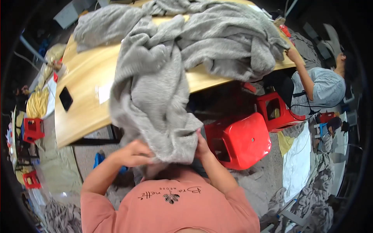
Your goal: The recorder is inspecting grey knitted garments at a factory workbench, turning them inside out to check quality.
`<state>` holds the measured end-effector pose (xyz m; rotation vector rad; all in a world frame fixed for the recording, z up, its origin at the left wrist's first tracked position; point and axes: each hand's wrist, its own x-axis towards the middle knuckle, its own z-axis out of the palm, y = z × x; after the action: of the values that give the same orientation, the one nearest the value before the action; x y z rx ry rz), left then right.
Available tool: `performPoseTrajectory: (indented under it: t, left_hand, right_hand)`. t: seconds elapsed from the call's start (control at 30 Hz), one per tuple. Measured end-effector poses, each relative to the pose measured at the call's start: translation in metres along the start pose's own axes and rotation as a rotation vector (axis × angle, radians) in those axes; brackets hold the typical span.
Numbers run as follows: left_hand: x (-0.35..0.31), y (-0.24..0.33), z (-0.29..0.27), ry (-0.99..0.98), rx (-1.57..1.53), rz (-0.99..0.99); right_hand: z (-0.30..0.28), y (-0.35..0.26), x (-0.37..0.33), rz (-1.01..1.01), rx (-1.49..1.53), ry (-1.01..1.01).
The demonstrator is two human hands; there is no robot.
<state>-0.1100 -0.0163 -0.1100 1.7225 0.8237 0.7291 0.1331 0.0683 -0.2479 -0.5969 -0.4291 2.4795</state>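
Observation:
A long piece of grey plush fabric hangs over the near edge of the wooden table and drapes down toward my body. My left hand grips its lower left edge, the fingers curled into the cloth. At the lower right corner my right hand pinches the same fabric, its fingers partly hidden behind the folds. The cloth between my hands is bunched and creased. Its upper end runs into more grey plush fabric heaped on the table.
The wooden table carries a black phone. A red stool stands right of me, another red stool beyond it. A person in a grey shirt sits at the table's right side. Grey cloth piles lie on the floor.

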Motion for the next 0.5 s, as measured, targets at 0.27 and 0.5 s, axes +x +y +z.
performPoseTrajectory:
  t: [0.27,0.5]
  left_hand:
    - [-0.008,-0.032,0.038,0.482,0.355,-0.314]
    - [0.031,-0.063,-0.034,1.163,1.346,-0.248]
  right_hand:
    - [-0.006,0.007,-0.001,-0.213,-0.218,0.248]
    - [-0.086,0.004,-0.032,-0.265,-0.687,0.637]
